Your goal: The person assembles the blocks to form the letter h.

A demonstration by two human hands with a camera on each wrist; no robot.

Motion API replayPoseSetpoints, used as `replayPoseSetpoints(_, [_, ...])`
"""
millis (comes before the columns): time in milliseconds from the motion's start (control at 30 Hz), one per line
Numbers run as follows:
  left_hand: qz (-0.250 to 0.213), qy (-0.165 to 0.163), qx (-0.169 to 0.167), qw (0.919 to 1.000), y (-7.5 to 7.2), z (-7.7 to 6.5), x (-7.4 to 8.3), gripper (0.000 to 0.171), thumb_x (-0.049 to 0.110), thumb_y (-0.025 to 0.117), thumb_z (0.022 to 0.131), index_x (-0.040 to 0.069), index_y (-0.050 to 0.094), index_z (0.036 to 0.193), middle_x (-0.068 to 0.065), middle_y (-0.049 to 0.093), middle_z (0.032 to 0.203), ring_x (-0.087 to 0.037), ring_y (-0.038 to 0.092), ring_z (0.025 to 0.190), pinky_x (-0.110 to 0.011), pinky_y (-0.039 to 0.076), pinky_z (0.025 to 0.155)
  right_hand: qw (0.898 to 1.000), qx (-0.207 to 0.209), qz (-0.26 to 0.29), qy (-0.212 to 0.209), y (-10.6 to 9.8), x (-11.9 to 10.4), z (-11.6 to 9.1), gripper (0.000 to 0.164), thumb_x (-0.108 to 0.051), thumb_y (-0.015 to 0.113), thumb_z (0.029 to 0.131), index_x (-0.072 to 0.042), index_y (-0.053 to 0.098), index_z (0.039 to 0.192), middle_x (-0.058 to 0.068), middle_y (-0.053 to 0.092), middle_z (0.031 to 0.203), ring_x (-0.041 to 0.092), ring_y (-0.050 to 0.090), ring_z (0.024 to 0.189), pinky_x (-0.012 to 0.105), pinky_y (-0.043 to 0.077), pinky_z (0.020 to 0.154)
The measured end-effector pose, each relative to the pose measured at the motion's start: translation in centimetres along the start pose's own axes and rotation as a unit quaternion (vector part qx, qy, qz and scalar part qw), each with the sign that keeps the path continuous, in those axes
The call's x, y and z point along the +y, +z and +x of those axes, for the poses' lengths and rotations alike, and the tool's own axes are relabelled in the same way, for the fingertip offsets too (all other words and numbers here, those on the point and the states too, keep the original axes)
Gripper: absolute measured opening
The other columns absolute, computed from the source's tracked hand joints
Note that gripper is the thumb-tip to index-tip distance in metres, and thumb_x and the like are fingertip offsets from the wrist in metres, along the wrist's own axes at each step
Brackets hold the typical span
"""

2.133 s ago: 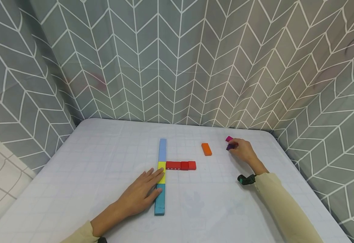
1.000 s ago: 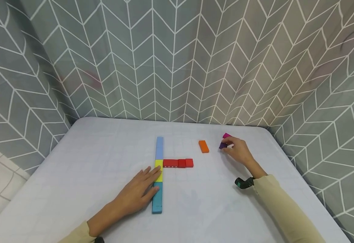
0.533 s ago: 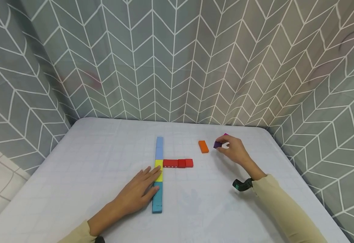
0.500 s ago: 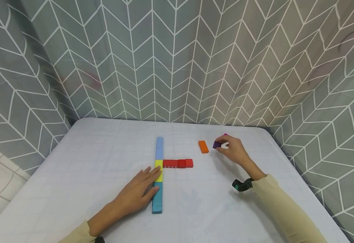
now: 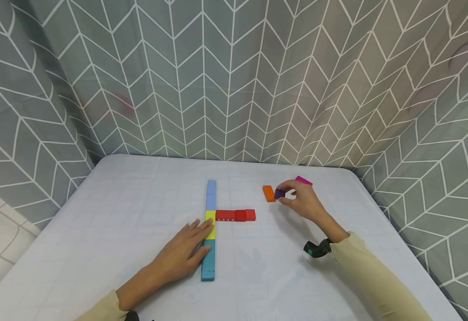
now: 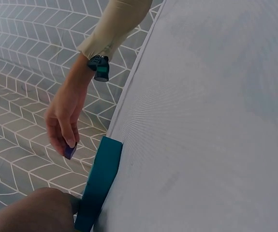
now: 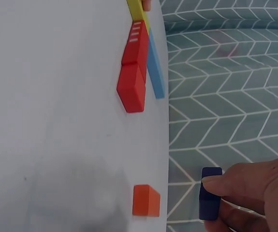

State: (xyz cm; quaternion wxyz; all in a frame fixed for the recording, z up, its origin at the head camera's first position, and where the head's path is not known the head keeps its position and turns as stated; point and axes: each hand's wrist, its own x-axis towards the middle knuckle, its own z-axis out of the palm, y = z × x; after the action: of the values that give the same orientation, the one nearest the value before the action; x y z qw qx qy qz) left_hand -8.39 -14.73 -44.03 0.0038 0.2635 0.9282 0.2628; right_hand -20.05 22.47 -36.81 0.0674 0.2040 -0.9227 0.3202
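My right hand (image 5: 300, 199) pinches a small dark purple block (image 5: 279, 193) between thumb and fingers. In the right wrist view the purple block (image 6: 70, 151) is better told as a short squared piece held by the fingertips. It hovers close beside the right end of the orange block (image 5: 269, 193). My left hand (image 5: 179, 252) lies with extended fingers on the yellow block (image 5: 210, 215), its thumb on the teal block (image 5: 208, 266). Yellow and teal form a straight column with the light blue blocks (image 5: 211, 196). Red blocks (image 5: 225, 216) run rightward from the yellow part.
Behind my right hand lies a magenta block (image 5: 304, 180), partly covered by it. The white cloth-covered table (image 5: 137, 187) has its far edge against a grey chevron-patterned curtain (image 5: 217, 80), which also hangs on both sides.
My right hand has carried the purple block leftward, away from the magenta block and up to the orange one. More of the magenta block shows. My left hand keeps its place.
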Motion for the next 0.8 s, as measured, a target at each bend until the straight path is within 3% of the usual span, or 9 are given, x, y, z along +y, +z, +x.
replayPoseSetpoints(800, [-0.002, -0.001, 0.000, 1.0000, 0.0, 0.0, 0.0, 0.061, 0.038, 0.057, 0.108, 0.010, 0.043, 0.160, 0.002, 0.033, 0.167, -0.030, 0.022, 0.155, -0.052, 0.017, 0.124, 0.998, -0.027, 0.007, -0.064, 2.0, -2.2, -1.3, 0.031, 0.000, 0.085, 0.085, -0.002, 0.075, 0.114, 0.006, 0.073, 0.106, 0.031, 0.067, 0.101, 0.050, 0.060, 0.086])
